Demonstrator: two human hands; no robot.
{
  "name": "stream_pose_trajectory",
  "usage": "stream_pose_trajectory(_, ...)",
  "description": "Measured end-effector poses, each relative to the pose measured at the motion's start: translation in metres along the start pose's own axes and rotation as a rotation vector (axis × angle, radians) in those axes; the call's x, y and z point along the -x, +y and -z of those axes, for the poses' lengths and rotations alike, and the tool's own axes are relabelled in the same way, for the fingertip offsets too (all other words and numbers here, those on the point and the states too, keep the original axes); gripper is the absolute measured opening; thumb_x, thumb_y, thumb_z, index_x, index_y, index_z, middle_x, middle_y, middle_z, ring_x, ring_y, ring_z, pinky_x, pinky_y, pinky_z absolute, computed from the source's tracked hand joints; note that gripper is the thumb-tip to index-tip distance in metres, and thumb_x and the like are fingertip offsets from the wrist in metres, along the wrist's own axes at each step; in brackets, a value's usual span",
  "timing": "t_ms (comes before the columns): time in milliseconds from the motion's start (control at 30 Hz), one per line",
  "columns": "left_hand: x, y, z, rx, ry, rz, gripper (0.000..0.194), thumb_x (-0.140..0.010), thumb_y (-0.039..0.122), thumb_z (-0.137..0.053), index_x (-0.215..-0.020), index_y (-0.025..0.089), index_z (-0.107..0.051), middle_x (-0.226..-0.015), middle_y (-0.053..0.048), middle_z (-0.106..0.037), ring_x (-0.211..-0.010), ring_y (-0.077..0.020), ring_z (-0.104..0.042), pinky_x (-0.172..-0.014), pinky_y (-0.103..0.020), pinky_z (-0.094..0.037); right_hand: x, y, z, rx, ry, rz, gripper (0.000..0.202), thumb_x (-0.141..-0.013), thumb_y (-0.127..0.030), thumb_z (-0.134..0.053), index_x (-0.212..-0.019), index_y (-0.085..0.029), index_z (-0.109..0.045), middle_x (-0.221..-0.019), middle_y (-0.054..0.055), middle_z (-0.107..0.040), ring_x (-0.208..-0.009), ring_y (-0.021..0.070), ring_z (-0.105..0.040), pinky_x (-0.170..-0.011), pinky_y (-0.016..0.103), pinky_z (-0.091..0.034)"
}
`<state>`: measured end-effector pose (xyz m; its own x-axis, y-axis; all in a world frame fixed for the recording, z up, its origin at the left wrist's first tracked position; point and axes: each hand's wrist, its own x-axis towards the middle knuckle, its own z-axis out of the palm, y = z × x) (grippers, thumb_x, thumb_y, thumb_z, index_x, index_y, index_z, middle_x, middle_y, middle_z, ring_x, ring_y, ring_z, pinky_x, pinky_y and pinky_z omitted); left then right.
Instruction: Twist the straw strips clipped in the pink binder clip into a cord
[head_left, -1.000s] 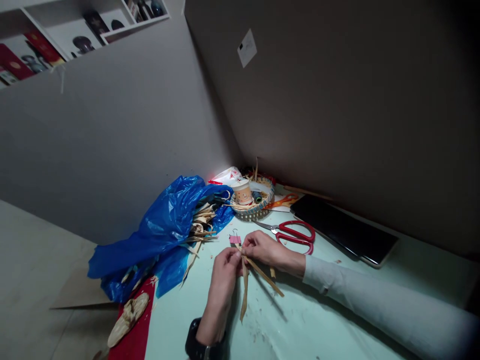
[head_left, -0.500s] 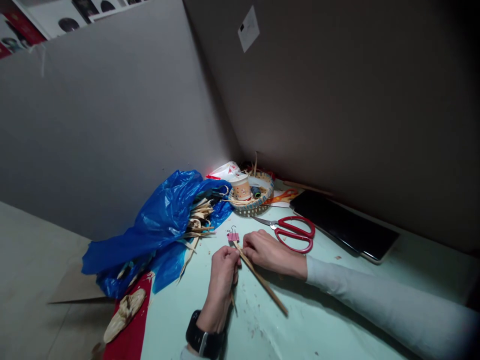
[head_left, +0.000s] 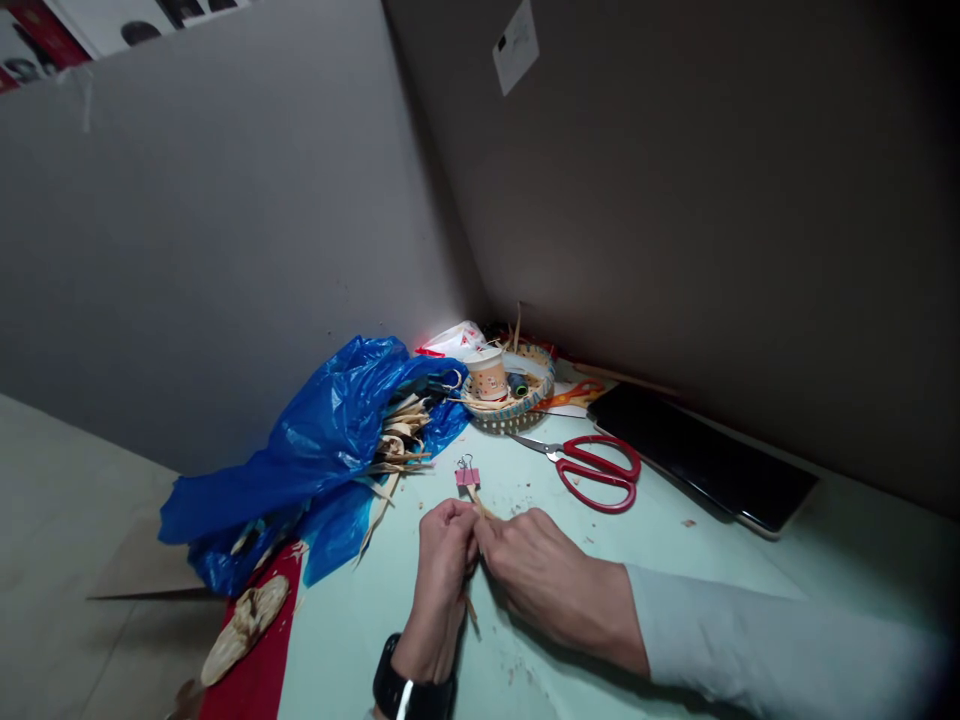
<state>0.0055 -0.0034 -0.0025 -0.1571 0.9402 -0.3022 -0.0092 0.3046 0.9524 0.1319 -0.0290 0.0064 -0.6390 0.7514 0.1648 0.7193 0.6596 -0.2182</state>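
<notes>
Pinching together over the pale green table (head_left: pixel 675 540), the left hand (head_left: pixel 444 545) and the right hand (head_left: pixel 536 575) met fingertip to fingertip, both closed narrowly on a thin tan straw strip (head_left: pixel 480 503). Only a short piece of the strip showed above the knuckles, running up to a pink binder clip (head_left: pixel 466 475) that gripped its far end and lay on the table just beyond the hands; a small tail of it poked out below the left hand. The left wrist wore a black watch (head_left: pixel 405 690), and the right arm came in from the right in a light grey sleeve (head_left: pixel 750 640). Red-handled scissors (head_left: pixel 596 472) lay closed on the table near the right hand, and past them a dark flat tablet (head_left: pixel 705 455) rested beside the wall. A small woven basket (head_left: pixel 510 395) holding a paper cup (head_left: pixel 487 375) stood in the corner. Left of the hands, a crumpled blue plastic bag (head_left: pixel 315 450) spilled more dried strips (head_left: pixel 401 440) toward the clip.
</notes>
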Motion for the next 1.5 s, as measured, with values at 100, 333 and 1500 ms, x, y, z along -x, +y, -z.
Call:
stream_pose_trajectory(100, 0.003, 0.000, 0.002, 0.056, -0.029, 0.021, 0.026, -0.058, 0.035, -0.069, -0.057, 0.018, -0.051, -0.040, 0.011, -0.036, -0.036, -0.0020, -0.023, -0.039, -0.018, -0.014, 0.000, -0.004, -0.004, 0.145, -0.005, 0.110, 0.023, -0.085, -0.003, -0.048, -0.104, -0.006, -0.060, -0.097, 0.016, -0.067, -0.080, 0.0252, -0.063, -0.053, 0.034, -0.036)
stream_pose_trajectory(333, 0.002, -0.004, 0.007, 0.120, -0.085, 0.059, 0.033, -0.058, 0.042, -0.075, -0.061, 0.018, -0.051, -0.036, 0.014, -0.029, -0.034, -0.0010, -0.016, -0.037, -0.018, -0.009, -0.001, -0.002, 0.005, 0.150, -0.081, 0.102, 0.018, -0.086, -0.001, -0.047, -0.091, -0.010, -0.062, -0.088, 0.014, -0.067, -0.075, 0.0228, -0.063, -0.050, 0.033, -0.034)
stream_pose_trajectory(1500, 0.012, 0.008, 0.016, -0.670, -0.052, -0.279, 0.021, -0.082, 0.030, -0.051, -0.063, 0.022, -0.052, -0.059, -0.002, -0.066, -0.056, -0.0177, -0.053, -0.059, -0.027, -0.033, -0.034, 0.048, 0.001, -0.666, -0.008, -0.327, 0.015, -0.075, -0.016, -0.052, -0.065, -0.015, -0.063, -0.058, 0.000, -0.059, -0.056, 0.0111, -0.048, -0.052, 0.022, -0.027)
